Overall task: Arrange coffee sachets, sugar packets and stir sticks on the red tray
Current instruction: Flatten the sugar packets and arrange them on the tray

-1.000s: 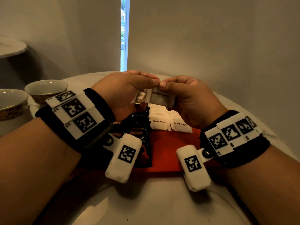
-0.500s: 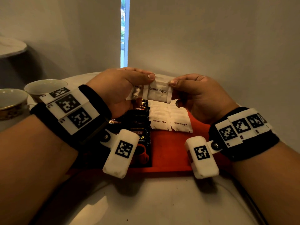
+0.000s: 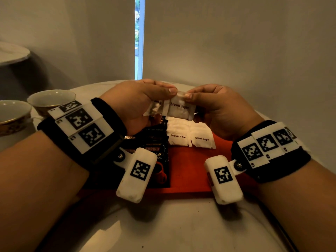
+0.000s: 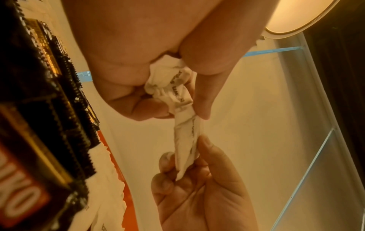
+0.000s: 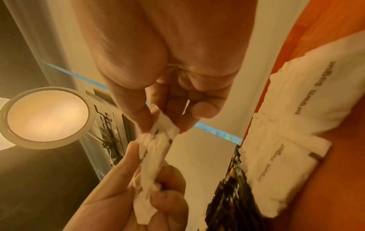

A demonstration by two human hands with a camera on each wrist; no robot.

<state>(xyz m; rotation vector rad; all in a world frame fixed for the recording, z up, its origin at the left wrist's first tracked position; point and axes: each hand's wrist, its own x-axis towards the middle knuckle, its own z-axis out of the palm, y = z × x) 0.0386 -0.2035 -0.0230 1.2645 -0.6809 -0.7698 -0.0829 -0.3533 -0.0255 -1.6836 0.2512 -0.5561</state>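
Both hands hold a strip of joined white brown sugar packets (image 3: 179, 109) in the air over the far part of the red tray (image 3: 189, 171). My left hand (image 3: 145, 100) pinches the strip's left packets (image 4: 173, 87), bunched in its fingers. My right hand (image 3: 211, 100) pinches the top corner of the right packet (image 5: 166, 125). On the tray lie two rows of brown sugar packets (image 3: 190, 138) and, to their left, a fanned row of black Kopiko coffee sachets (image 3: 156, 148). No stir sticks are in view.
Two gold-trimmed cups (image 3: 49, 100) stand on the white round table (image 3: 163, 224) at the far left. A grey wall rises close behind the table. A round ceiling lamp (image 5: 47, 117) shows in the wrist views.
The hands drew apart along the strip half a second ago, then came back together; the right thumb and finger now pinch the top corner beside the left thumb.
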